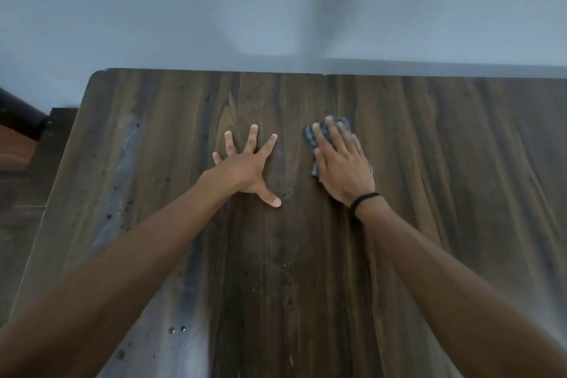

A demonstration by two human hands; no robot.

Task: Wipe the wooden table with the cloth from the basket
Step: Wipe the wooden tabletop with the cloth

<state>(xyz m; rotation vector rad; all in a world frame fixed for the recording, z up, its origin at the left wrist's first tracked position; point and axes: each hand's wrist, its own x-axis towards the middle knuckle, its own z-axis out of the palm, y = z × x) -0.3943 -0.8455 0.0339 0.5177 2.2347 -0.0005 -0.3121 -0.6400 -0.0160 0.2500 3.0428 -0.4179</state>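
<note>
Dark brown wood with long grain streaks running from 6 to 12 o'clock makes up the table [460,163], matte and scuffed, with small pits and a pale grey smear [122,169] on its 9 o'clock side. The cloth [309,136], a blue-grey patterned rag, soft and crumpled, lies flat on the wood just right of centre.

The right hand [340,163] rests on top of it, fingers straight and close together, palm pressing down rather than gripping. Only rims of fabric show: a bunch past the fingertips at 12 o'clock and a strip along the hand's 9 o'clock edge. The cloth's long axis appears to follow the hand, leaning slightly toward 11 o'clock. A black band [365,198] circles that wrist.

The left hand [245,167] sits at 9 o'clock of the cloth, near but apart from it, fingers splayed wide on bare wood, holding nothing; it looks like a brace.

With the right hand covering the cloth, the next stroke is probably a sliding push. The smear lies well off toward 9 o'clock, beyond the left hand, so that hand may have to lift clear. No basket is in view.
</note>
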